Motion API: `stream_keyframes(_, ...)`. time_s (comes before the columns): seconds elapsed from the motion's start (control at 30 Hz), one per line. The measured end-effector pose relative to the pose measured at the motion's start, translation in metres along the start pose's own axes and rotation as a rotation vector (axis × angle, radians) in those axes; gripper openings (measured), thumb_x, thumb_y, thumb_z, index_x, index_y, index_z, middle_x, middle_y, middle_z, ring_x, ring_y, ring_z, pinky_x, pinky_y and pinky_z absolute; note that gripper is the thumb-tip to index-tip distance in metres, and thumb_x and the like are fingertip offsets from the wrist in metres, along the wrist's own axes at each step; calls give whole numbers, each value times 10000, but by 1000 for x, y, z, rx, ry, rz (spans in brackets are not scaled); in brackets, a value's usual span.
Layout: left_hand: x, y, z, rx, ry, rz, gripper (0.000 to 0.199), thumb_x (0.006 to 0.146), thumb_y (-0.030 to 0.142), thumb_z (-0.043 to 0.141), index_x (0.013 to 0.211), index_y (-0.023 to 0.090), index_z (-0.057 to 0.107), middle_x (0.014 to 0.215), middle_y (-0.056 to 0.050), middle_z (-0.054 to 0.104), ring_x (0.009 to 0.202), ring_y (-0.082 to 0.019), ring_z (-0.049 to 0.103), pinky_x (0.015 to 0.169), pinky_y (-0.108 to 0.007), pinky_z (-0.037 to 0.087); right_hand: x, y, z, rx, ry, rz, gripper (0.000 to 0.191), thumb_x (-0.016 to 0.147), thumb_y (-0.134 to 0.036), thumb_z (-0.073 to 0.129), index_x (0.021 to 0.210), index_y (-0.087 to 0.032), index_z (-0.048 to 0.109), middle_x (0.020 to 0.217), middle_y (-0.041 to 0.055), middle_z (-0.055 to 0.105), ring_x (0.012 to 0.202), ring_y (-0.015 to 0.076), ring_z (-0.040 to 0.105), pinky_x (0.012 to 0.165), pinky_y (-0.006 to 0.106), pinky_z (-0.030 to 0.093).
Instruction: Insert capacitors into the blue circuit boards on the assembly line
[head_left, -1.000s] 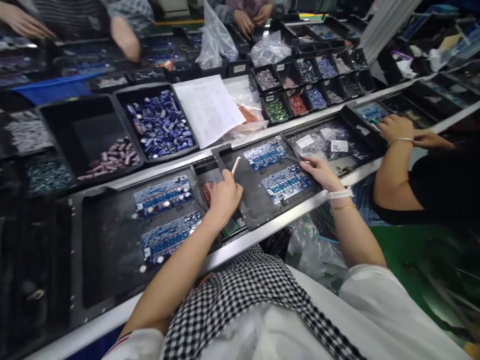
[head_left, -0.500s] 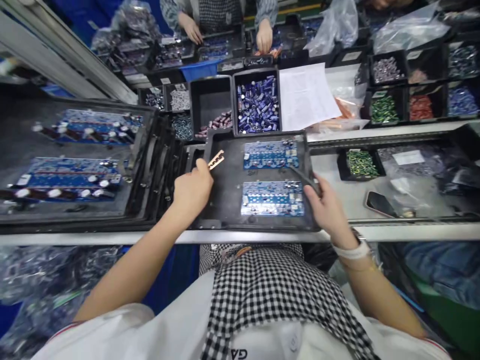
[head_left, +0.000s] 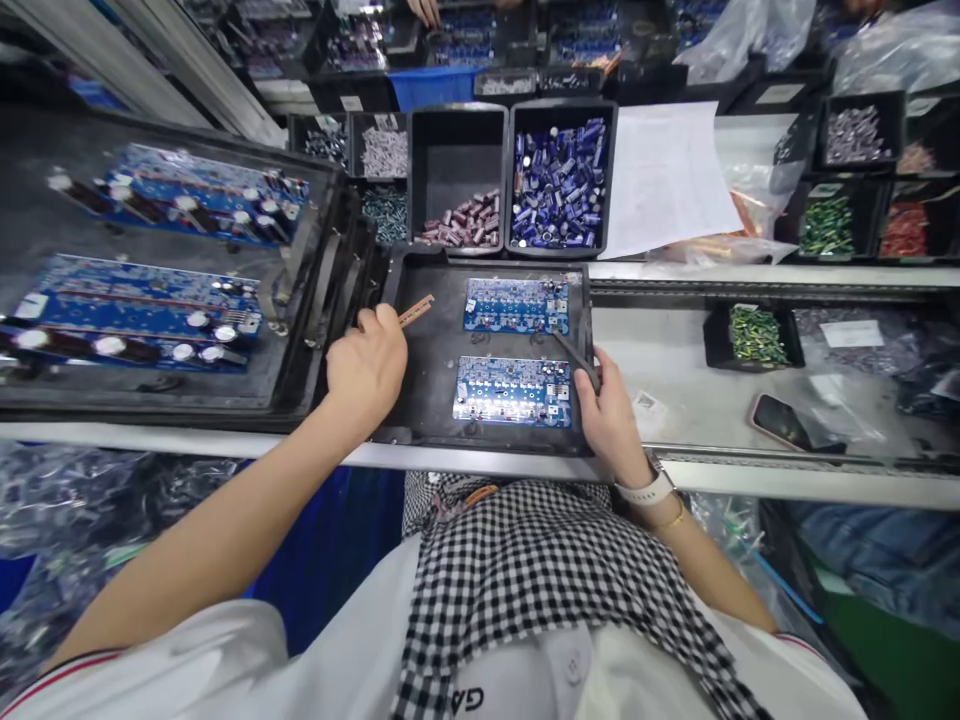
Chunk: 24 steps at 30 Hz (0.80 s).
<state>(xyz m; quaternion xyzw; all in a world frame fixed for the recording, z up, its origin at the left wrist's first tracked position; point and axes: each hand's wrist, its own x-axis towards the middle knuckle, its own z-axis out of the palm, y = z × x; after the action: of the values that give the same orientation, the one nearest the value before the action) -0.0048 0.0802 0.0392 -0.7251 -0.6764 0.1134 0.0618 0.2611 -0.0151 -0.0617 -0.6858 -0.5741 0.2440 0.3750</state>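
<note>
A black tray (head_left: 431,405) lies in front of me, with two blue circuit boards on it, the upper board (head_left: 517,306) and the lower board (head_left: 513,392). My left hand (head_left: 367,365) is closed at the tray's left edge, and a slotted copper-coloured strip (head_left: 417,311) sticks out of its fingers. Whether these fingers also grip the tray is hidden. At the right edge my right hand (head_left: 611,415) is closed round the tray's rim. A slim dark piece (head_left: 576,360) runs from its fingers toward the boards; its kind is unclear.
Stacked black trays (head_left: 281,375) stand left, the top one carrying boards with tall capacitors. Behind are bins of blue capacitors (head_left: 559,185) and brown capacitors (head_left: 469,220), plus paper sheets (head_left: 664,180). Right lie a bin of green parts (head_left: 757,335) and a phone (head_left: 780,420). A co-worker's hand (head_left: 425,10) shows at the back.
The tray and both my hands have shifted left, closer to the stacked trays. The view has also tilted down. Both hands stay closed, the copper-coloured strip still in the left.
</note>
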Motion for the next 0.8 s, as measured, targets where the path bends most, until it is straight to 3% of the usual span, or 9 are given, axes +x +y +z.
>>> stream_keyframes(0.1,-10,0,-15,-85,15,-30,376,980,366,326,1185,88,474,1133,-240,572,882,-349,649,686,-385,460,0,-10,-11,-167,27,-75,639,957,-500,466,1486,-171,327,1337,182,534,1228,308,510,1048,548,428)
stream_keyframes(0.2,-31,2,-23,-269,-40,-27,455,944,549,382,1105,133,472,981,-158,614,771,-308,644,662,-371,456,2,-33,-15,-300,45,-295,554,934,-379,555,1445,-213,418,1266,163,558,1189,314,508,1034,537,436)
stream_keyframes(0.3,-55,3,-13,-663,-198,100,369,982,532,310,962,189,447,726,-34,573,638,-221,592,600,-301,401,8,-55,0,-277,-237,-560,360,961,-197,473,1307,-251,554,1168,108,612,1087,251,556,973,435,492)
stream_keyframes(0.37,-69,2,0,-942,-260,171,343,1014,486,262,886,207,414,648,14,506,580,-166,525,569,-267,361,14,-62,15,-302,-390,-629,293,963,-147,432,1180,-221,616,1109,99,628,1021,233,567,922,399,506)
stream_keyframes(0.5,-89,-6,23,-1242,-291,171,325,1025,438,332,872,194,484,656,36,468,585,-119,461,580,-237,350,26,-65,28,-431,-468,-622,219,977,-177,418,1009,-169,636,990,106,631,922,233,556,865,405,501)
stream_keyframes(0.63,-100,-14,35,-1341,-312,196,306,1023,409,385,980,193,598,669,37,491,619,-111,472,628,-233,370,24,-68,14,-376,-453,-582,203,990,-238,436,1042,-176,622,986,98,660,924,224,588,891,418,505)
stream_keyframes(0.8,-106,-14,49,-1504,-400,189,271,1021,397,393,1141,198,533,664,49,484,590,-108,452,582,-225,363,6,-64,2,-196,-441,-476,180,975,-224,489,983,-212,668,1006,59,683,950,174,639,870,337,534)
